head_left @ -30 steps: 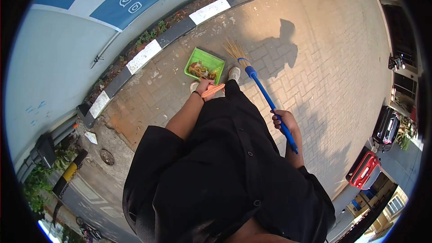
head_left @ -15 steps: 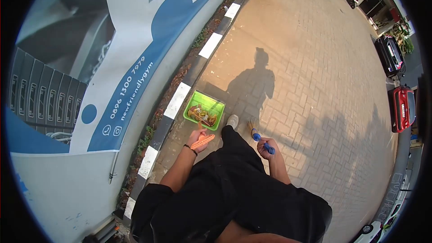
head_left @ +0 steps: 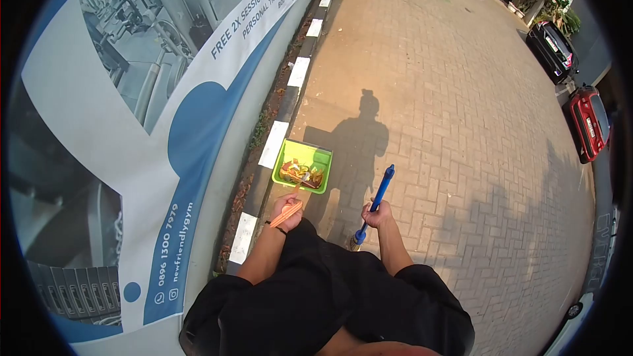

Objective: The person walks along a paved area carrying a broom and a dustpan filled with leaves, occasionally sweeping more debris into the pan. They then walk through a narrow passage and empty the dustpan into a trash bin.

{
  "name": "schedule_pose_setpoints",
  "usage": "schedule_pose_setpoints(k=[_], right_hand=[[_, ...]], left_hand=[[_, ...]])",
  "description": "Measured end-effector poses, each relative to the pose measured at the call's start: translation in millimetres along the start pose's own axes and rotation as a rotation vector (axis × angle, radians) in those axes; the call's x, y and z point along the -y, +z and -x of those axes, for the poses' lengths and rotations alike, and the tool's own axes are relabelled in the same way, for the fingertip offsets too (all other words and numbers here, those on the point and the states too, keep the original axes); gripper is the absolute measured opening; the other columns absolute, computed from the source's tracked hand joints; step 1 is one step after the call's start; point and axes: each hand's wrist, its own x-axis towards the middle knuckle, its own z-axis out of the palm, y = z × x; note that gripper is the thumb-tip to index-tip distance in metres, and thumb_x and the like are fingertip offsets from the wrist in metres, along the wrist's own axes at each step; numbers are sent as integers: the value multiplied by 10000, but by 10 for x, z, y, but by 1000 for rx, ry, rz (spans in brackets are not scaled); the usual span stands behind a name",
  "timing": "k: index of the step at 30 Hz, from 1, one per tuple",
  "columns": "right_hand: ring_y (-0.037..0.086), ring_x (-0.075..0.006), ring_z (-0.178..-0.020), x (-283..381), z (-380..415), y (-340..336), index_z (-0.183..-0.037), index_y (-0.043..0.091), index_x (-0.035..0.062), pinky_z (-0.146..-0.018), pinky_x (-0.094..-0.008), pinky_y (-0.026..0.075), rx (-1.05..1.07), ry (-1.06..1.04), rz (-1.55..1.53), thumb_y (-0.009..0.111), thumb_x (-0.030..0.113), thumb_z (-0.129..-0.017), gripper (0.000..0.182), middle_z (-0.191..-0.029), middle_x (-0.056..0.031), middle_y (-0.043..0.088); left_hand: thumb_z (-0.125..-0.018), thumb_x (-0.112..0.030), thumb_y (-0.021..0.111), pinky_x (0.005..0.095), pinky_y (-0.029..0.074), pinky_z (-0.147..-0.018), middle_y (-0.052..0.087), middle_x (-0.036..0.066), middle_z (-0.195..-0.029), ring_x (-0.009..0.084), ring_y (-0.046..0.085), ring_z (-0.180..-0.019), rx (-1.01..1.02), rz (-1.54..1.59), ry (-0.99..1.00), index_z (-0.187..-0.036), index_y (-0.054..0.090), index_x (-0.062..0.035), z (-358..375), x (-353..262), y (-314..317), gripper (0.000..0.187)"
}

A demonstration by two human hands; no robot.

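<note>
Bright, warm sunlight; long, soft-edged shadow [head_left: 369,122] ahead on paving [head_left: 428,92]; fisheye edges curved, corners black.

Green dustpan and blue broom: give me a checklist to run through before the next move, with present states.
1. Left hand has a grip on the orange handle: ok.
2. Right hand has a grip on the blue broom: ok.
3. Litter inside the green dustpan: ok.
4. Bristles fully in sight: not ok, mostly hidden.
5. Dustpan resting flat on the paving: cannot tell.
6. Dustpan clear of the curb: cannot tell.
</note>
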Motion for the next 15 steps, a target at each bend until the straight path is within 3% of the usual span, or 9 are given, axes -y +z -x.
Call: schedule_pose_setpoints(k=[2, 3, 5, 8, 11, 14, 15], right_hand=[[498, -164, -582, 344, -127, 338, -858, 374, 71, -518, -267, 456, 2, -15, -98, 500, 207, -840, 186, -714, -59, 425], [498, -166, -573, 535, -205, 467, -872, 350, 54, -515, -263, 456, 15, -14, -149, 506, 210, -832, 224, -702, -62, 419], [503, -165, -561, 932, -332, 679, -881, 322, 41, -509, -268, 454, 76, -24, -249, 504, 210, -830, 254, -668, -60, 423], [501, -156, -502, 1488, -576, 896, -701, 395, 44, -463, -245, 446, 63, -154, -512, 464, 226, -839, 239, -569, -50, 455], [519, -148, -480, 1817, -692, 1275, -645, 424, 58, -443, -227, 466, 45, -288, -725, 409, 203, -850, 252, -555, -49, 476], [517, -145, -486, 1963, -377, 2223, -677, 427, 68, -439, -247, 456, 123, -418, -634, 411, 165, -830, 181, -539, -31, 448], [505, -140, -481, 2029, -317, 2526, -678, 428, 72, -444, -249, 444, 161, -466, -567, 435, 152, -810, 155, -538, -27, 446]], left_hand=[[-857, -6, 462, 148, 417, -413, 442, -3, -549, 54, 464, -439, 16, -5, -9, -877, 413, 14, -446, -180, 410, 57], [-871, -11, 439, 138, 401, -404, 426, 5, -564, 51, 453, -446, 22, -12, -16, -955, 409, 57, -697, -287, 616, 112], [-842, -7, 478, 142, 417, -424, 441, -10, -542, 47, 466, -446, 26, -93, -73, -845, 411, -10, -1228, -458, 1063, 67], [-797, -3, 519, 154, 427, -450, 451, -39, -523, 36, 469, -443, -2, -233, -128, -692, 384, -96, -2003, -648, 1816, 196], [-828, 21, 466, 143, 408, -415, 444, -23, -543, 38, 465, -458, 30, -240, -181, -863, 411, -28, -2725, -923, 2686, 81], [-830, 22, 458, 136, 371, -400, 416, -30, -535, 35, 429, -443, 17, -228, -226, -908, 417, 7, -3576, -1216, 3407, 90], [-823, 32, 464, 143, 396, -405, 432, -35, -532, 37, 453, -439, 12, -243, -263, -884, 420, -22, -3770, -1234, 3679, 93]])
